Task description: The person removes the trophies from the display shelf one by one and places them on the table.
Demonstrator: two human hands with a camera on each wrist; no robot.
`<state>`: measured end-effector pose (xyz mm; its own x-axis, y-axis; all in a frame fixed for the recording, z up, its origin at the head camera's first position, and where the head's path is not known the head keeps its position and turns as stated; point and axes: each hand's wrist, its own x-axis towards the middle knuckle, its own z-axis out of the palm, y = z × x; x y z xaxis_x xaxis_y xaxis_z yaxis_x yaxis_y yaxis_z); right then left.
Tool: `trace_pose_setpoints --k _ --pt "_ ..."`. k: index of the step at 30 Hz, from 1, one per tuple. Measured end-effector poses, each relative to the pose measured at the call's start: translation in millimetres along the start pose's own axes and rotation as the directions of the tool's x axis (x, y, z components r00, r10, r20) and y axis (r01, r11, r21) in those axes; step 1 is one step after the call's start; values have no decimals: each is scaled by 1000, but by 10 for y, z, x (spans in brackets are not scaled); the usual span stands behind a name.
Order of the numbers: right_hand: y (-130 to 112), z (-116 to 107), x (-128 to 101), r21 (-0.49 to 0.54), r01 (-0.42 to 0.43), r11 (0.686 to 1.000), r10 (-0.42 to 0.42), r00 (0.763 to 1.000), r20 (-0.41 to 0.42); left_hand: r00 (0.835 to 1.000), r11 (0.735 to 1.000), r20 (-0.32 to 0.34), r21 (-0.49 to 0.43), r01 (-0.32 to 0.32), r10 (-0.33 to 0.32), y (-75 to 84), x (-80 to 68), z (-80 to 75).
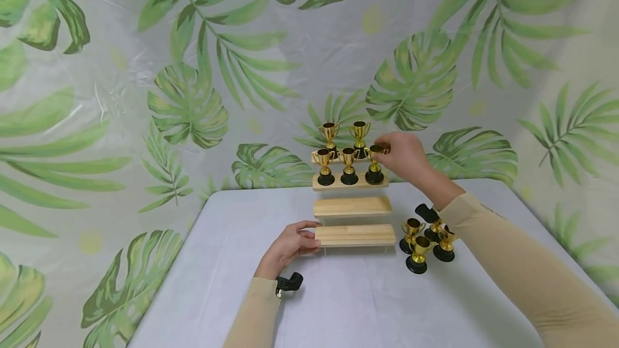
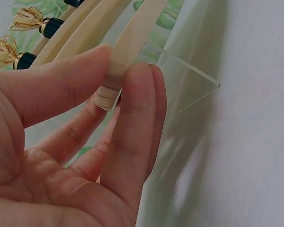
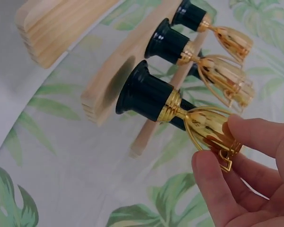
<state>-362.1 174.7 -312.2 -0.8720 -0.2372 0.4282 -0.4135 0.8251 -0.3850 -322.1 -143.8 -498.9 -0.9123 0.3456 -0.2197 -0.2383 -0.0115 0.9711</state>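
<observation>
No brand, label or readable writing is seen on anything. A leaf-print backdrop [image 1: 193,69] is hung behind and to both sides. A white table [image 1: 348,305] is shown, with a wide bare stretch near and to the left and its far edge against the backdrop. A tiered wooden stand [image 1: 353,205] is set at table centre, far side; four steps are counted, the lowest two bare. A clear support leg [image 2: 189,80] is seen under the lowest step [image 1: 355,234].

Two trophies [image 1: 344,134] are stood on the top step, three on the second from the top. A loose cluster of gold trophies [image 1: 425,240] on black bases is left just right of the stand, near the table's right edge.

The trophy [image 1: 374,165] being handled is stood at the right end of the second step, base on the wood, close to the step's end edge. Its cup is pinched at the rim and handle by the right hand [image 1: 403,156], fingers curled round it. The left end of the lowest step is gripped by the left hand [image 1: 290,245], thumb on top, fingers beneath.
</observation>
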Motion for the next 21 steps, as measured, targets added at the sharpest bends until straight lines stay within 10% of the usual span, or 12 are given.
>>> trace_pose_setpoints --k 21 --pt "-136 -119 -330 24 41 999 -39 998 -59 1000 1000 10 -18 -11 11 -23 -5 1"
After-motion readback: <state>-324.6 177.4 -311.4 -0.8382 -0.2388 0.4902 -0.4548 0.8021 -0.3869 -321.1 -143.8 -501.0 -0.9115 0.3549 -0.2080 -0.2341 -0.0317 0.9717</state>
